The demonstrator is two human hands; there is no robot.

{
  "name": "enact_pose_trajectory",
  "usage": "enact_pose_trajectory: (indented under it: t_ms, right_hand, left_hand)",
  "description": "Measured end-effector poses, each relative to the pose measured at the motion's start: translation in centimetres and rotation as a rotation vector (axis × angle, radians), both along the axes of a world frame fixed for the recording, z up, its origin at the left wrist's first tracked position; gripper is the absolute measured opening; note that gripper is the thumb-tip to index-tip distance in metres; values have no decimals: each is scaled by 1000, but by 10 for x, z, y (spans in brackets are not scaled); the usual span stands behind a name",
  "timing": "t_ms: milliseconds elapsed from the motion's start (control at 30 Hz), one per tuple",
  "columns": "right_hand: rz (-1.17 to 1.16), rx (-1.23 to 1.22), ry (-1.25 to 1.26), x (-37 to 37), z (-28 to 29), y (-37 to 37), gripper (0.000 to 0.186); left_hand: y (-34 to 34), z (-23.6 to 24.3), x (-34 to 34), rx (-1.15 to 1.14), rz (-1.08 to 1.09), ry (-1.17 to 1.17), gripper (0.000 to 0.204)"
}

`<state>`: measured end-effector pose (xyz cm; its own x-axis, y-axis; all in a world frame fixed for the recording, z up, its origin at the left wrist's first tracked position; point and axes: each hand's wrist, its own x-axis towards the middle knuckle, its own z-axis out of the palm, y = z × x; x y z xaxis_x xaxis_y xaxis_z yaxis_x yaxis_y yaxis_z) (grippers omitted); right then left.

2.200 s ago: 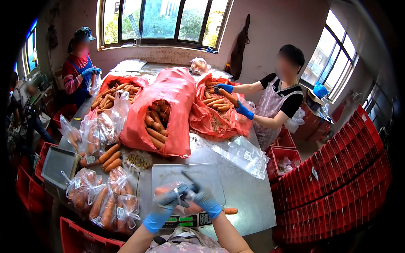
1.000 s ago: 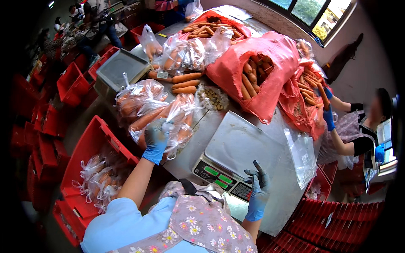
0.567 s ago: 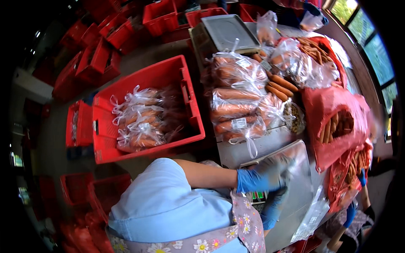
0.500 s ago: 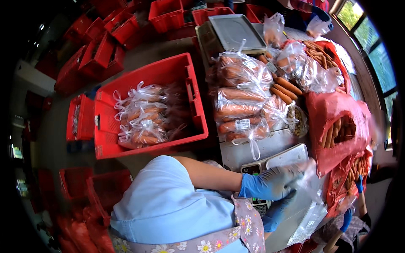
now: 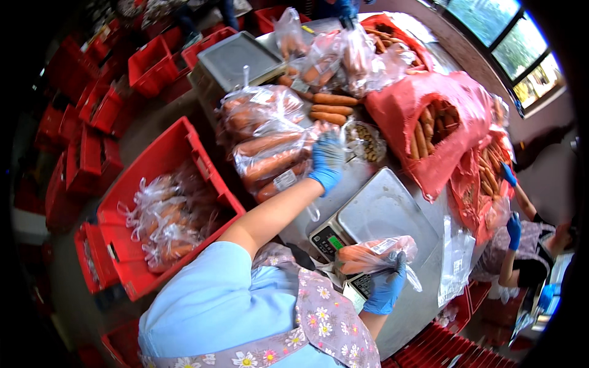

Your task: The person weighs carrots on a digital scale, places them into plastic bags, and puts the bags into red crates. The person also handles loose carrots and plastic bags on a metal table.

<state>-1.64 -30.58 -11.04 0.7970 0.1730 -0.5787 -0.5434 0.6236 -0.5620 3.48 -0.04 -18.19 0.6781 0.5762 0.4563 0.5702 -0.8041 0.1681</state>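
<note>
My left hand [image 5: 328,161], in a blue glove with a greyish palm coating, reaches onto the pile of bagged carrots [image 5: 261,161]. Its fingers rest at the end of one bag, and their grip is partly hidden. In my gloved right hand [image 5: 388,285] is a clear bag of carrots [image 5: 362,256] with a white label. This bag lies over the near edge of the scale [image 5: 383,205], by its lit green display. Beyond my left fingers are loose carrots [image 5: 331,109] and a small clear bag of brownish pieces [image 5: 366,142].
A red crate [image 5: 196,161] with bagged carrots stands at left. Pink-red sacks of carrots [image 5: 392,110] line the table's right side. Flat clear bags [image 5: 455,264] lie near the right edge. Another person's blue-gloved hand [image 5: 514,230] is at far right. A grey tray [image 5: 239,58] sits at the back.
The view has turned. My hands were together over the scale's right side with clear plastic; now the left has moved away to the bag pile, while the right holds bagged carrots.
</note>
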Motion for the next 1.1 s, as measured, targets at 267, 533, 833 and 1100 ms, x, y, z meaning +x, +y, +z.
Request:
enact_pose_trajectory:
  t_ms: [267, 533, 833, 1100]
  right_hand:
    - [1, 89, 24, 5, -2, -9, 24]
    - [70, 225, -29, 3, 37, -12, 31]
    - [245, 162, -82, -4, 82, 43, 36]
    - [118, 5, -182, 7, 35, 17, 38]
  left_hand:
    - [71, -50, 6, -458, -46, 8, 25]
    - [12, 51, -49, -1336, -501, -753, 5]
    - [-133, 145, -89, -468, -1247, -168, 16]
    - [-118, 140, -124, -546, -1051, -318, 33]
